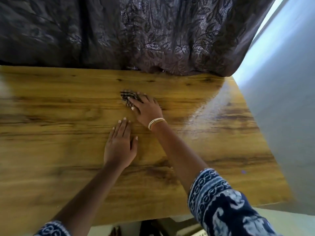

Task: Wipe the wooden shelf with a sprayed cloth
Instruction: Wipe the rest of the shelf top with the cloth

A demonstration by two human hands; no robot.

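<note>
The wooden shelf (68, 150) fills most of the view, a broad plank top with dark grain streaks, its right part pale with glare from the light along the wall. Behind its far edge hangs a dark curtain (153, 34) with a leaf pattern, its hem touching the wood near the middle. A pale wall (281, 99) runs down the right side.

Both arms reach in from below, each in a blue and white patterned sleeve (230, 205). The left hand (119, 145) lies flat on the bare wood, palm down, fingers straight and close together, thumb set off to the side. The right hand (147, 109), with thin bangles (156, 123) at the wrist, lies just beyond it, pressed flat with fingers extended on a checked cloth (128, 97). The cloth sits on the shelf near its middle, mostly under the fingers; it is blurred, so whether it is folded or bunched is hard to tell.
</note>
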